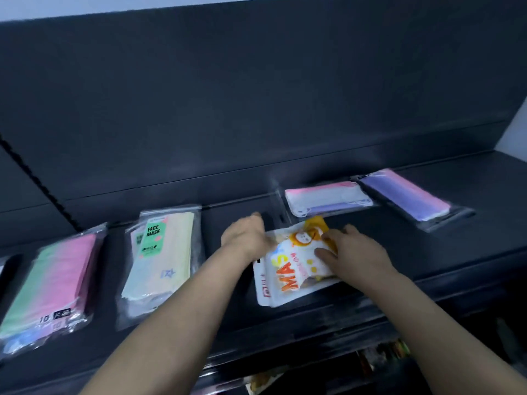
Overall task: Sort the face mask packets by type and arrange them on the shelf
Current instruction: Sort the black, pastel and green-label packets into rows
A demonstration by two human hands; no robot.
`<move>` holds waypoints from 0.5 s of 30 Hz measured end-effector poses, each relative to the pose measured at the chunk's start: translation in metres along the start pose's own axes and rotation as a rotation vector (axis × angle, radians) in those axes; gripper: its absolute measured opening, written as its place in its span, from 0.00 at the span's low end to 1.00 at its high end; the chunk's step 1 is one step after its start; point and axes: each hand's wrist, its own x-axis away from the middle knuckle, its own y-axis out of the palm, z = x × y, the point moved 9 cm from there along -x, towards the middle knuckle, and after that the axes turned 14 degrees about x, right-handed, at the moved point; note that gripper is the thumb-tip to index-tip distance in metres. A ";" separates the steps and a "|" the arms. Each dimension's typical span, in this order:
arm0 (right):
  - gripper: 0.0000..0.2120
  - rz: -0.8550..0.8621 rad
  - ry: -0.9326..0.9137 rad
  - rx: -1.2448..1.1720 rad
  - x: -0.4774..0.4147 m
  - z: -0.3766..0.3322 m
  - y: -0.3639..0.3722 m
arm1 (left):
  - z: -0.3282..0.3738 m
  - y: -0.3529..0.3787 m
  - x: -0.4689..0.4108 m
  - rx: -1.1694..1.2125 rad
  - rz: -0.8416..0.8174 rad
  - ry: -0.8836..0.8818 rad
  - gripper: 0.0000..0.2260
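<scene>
Both hands meet on a white children's mask packet (288,269) printed with an orange cartoon animal and large orange and yellow letters, which lies flat near the front of the dark shelf (427,252). The right hand (353,252) pinches the packet's right side, with the thumb laid on the printed face and the fingers curled over the orange end. The left hand (245,235) sits at the packet's far left corner with its back to the camera; its fingers bend out of sight, so whether they clasp the edge or only press on it cannot be told. Just beyond the grip, toward the back panel, lies a clear packet of pink, white and lilac masks (328,199), and farther right of it a clear packet of purple-and-pink masks (405,195), angled on the shelf. Left of the left forearm lies a pale pastel packet with a green "FACE MASK" label (159,258) - apart from the held one - and farther left again a pink-and-green gradient packet (51,283) marked "10". Below the grip, under the shelf's front edge, some colourful goods (385,352) show, too blurred to name.
</scene>
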 end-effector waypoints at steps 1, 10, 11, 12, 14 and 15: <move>0.24 0.012 -0.016 -0.014 -0.002 0.002 -0.004 | 0.006 -0.005 -0.003 0.071 0.046 0.026 0.24; 0.53 -0.046 -0.205 -0.185 -0.054 -0.001 -0.043 | 0.034 -0.049 -0.006 0.722 0.194 0.290 0.24; 0.41 -0.086 -0.216 -0.264 -0.059 -0.005 -0.043 | 0.033 -0.056 -0.005 0.729 0.231 0.309 0.26; 0.25 -0.098 -0.234 -0.350 -0.063 -0.009 -0.043 | 0.029 -0.063 -0.003 0.709 0.288 0.310 0.28; 0.12 -0.036 -0.230 -0.511 -0.070 -0.015 -0.042 | 0.016 -0.079 0.003 0.620 0.433 0.268 0.33; 0.13 0.006 -0.181 -0.583 -0.073 -0.013 -0.040 | 0.008 -0.084 0.006 0.570 0.498 0.220 0.35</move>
